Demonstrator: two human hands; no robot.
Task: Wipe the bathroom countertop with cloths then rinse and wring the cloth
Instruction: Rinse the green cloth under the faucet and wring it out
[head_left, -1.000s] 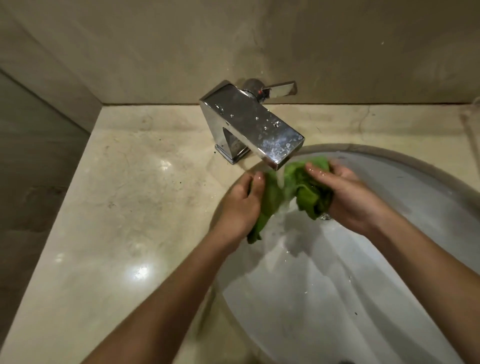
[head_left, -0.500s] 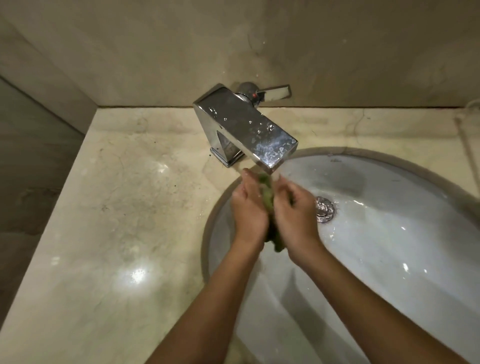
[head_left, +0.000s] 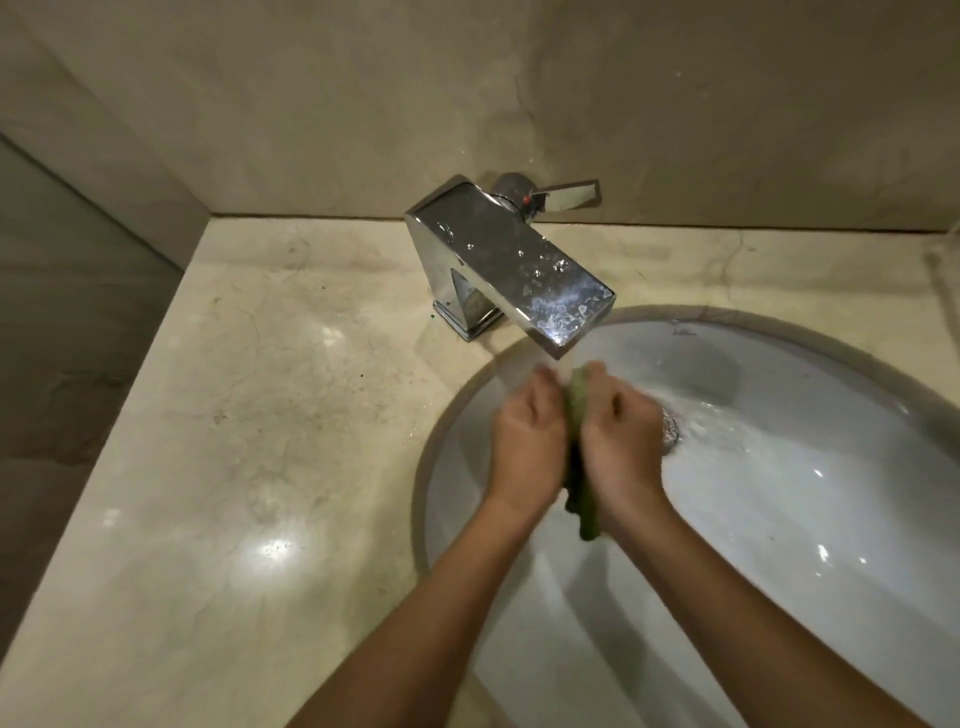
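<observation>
While over the sink (head_left: 805, 545), L hand (head_left: 527, 441) & R hand (head_left: 621, 447) grip green cloth (head_left: 587, 514), fingers (head_left: 602, 384) curled round it.

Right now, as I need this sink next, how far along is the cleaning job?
Wiping looks over: the green cloth is off the marble countertop, which shines, though dark specks show on it. In hand: the left hand and right hand squeeze the cloth over the sink basin, with water rippling at the drain. Left: finishing the wring, probably shutting the faucet.
</observation>
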